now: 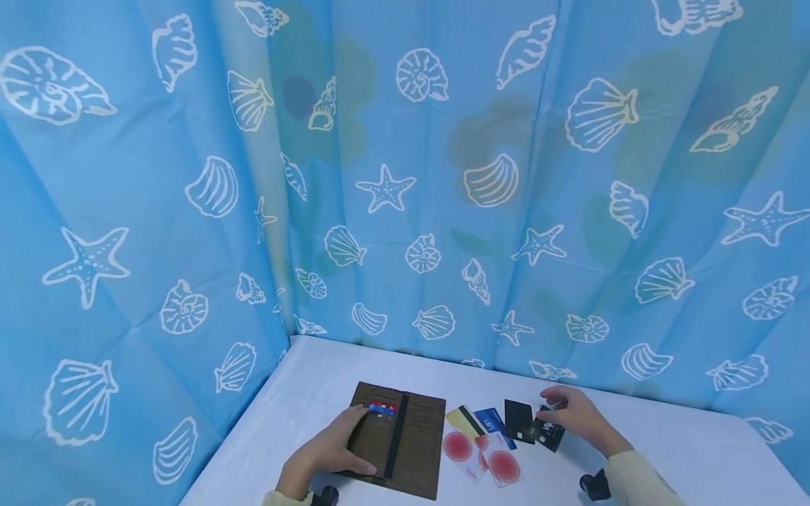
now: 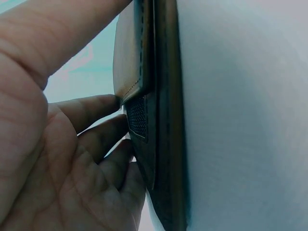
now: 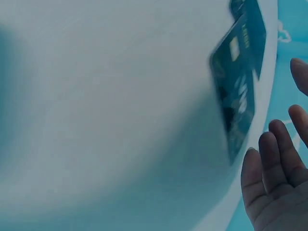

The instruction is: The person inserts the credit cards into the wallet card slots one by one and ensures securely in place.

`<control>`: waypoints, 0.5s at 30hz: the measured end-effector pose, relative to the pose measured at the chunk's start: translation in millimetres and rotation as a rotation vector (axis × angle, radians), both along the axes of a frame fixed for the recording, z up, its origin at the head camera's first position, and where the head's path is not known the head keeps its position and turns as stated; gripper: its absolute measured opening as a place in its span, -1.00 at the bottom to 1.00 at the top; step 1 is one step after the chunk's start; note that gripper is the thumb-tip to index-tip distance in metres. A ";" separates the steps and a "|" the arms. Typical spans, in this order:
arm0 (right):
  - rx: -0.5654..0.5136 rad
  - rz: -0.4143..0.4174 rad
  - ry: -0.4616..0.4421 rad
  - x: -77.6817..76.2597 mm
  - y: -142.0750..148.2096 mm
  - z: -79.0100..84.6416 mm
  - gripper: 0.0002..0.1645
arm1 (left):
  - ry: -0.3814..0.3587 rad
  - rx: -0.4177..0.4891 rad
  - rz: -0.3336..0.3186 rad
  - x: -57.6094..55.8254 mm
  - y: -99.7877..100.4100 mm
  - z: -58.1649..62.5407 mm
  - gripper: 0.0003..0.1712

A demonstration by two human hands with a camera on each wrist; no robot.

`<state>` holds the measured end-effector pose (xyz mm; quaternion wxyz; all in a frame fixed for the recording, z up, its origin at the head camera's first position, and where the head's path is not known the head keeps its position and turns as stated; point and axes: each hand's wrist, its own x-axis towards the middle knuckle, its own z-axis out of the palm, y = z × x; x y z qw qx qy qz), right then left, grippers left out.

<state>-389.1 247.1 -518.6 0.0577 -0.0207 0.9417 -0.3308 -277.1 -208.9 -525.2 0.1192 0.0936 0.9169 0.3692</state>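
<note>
A brown long wallet (image 1: 420, 436) lies spread open on the white table, a dark strap running down its middle. Red and blue cards (image 1: 382, 408) show in a slot on its left side. My left hand (image 1: 332, 444) rests on the wallet's left half, thumb near the lower edge; in the left wrist view its fingertips (image 2: 115, 124) touch the wallet's edge. Over a black bank card (image 3: 237, 91) with a chip and pale lettering, my right hand (image 1: 577, 416) hovers with loosely bent fingers. A second black card (image 1: 519, 419) lies just left of it, partly overlapping.
Between the wallet and the black cards lie a gold striped card (image 1: 465, 422), a blue card (image 1: 490, 420) and white cards with red circles (image 1: 504, 465). A blue shell-patterned curtain (image 1: 386, 274) stands behind and left of the table (image 1: 683, 450).
</note>
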 end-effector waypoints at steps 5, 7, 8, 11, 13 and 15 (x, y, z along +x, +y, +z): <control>-0.010 -0.022 -0.050 -0.5 6.2 -8.7 -0.28 | -0.008 -0.004 0.012 0.4 0.0 -1.5 0.22; -0.009 -0.025 -0.073 -0.5 7.0 -10.9 -0.23 | -0.009 -0.003 0.014 0.3 0.0 -2.0 0.22; -0.009 -0.025 -0.089 -0.6 7.1 -11.7 -0.19 | -0.009 -0.002 0.015 0.5 0.1 -1.8 0.22; -0.006 -0.019 -0.131 -1.2 7.2 -14.3 -0.05 | -0.010 0.001 0.014 0.6 0.0 -1.7 0.21; -0.001 -0.018 -0.154 -2.2 7.5 -16.6 0.02 | -0.010 0.000 0.014 0.8 0.3 -0.7 0.21; 0.009 -0.021 -0.169 -3.6 8.6 -19.0 0.07 | -0.010 -0.001 0.012 0.8 0.7 0.0 0.20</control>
